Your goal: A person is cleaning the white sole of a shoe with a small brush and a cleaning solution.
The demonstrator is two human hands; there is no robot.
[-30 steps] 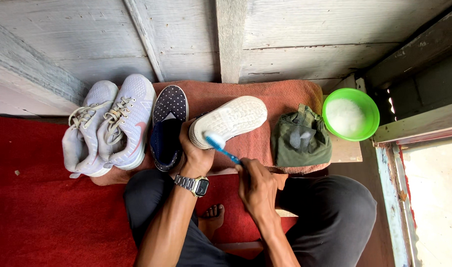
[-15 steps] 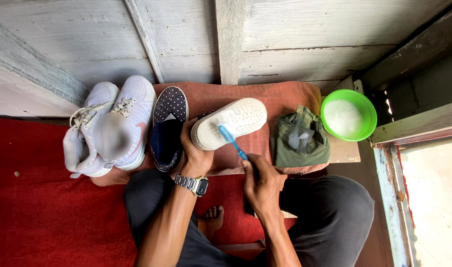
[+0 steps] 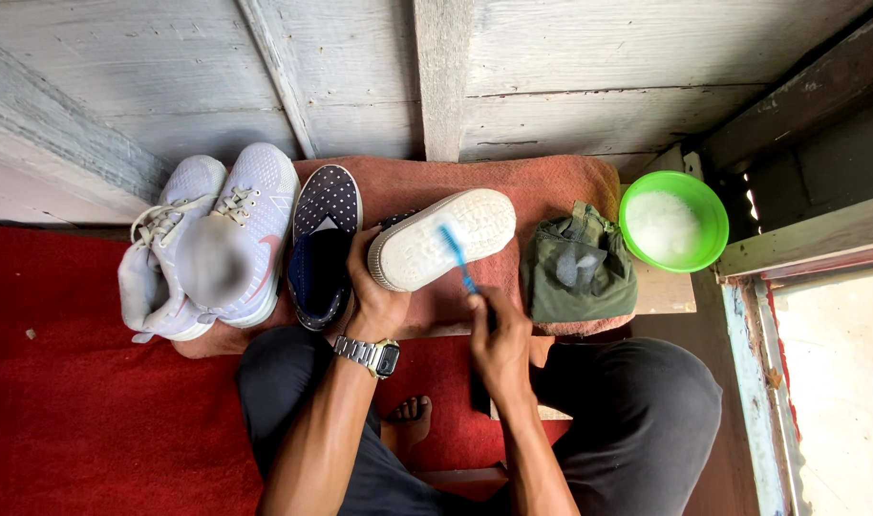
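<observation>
White-soled shoe (image 3: 443, 237) held sole up, above the terracotta towel (image 3: 551, 186), long axis running nearly left to right with a slight upward tilt toward the right; broader rounded end pointing right toward the green bowl, narrower end seated in the left hand. Left hand (image 3: 372, 287) wrapped around the left end of the shoe, fingers curled over the upper, steel wristwatch (image 3: 368, 354) on the wrist just below. Blue toothbrush (image 3: 457, 256) laid diagonally across the sole, head up and to the left, handle running down and right into the right hand (image 3: 499, 339). Right hand closed around the handle in a fist-like grip, just below the shoe's lower edge, slightly blurred. Navy dotted slip-on shoe (image 3: 324, 244) lying immediately left of the held shoe, long axis vertical, opening facing up. Pair of pale lavender sneakers (image 3: 212, 239) farther left, side by side, partly on the red carpet (image 3: 83, 411). Folded olive green cloth (image 3: 580, 268) right of the held shoe, on the towel's right end. Green bowl (image 3: 706, 205) with white foamy contents farther right, beside the cloth. Grey wooden planks (image 3: 589, 57) beyond the towel.
</observation>
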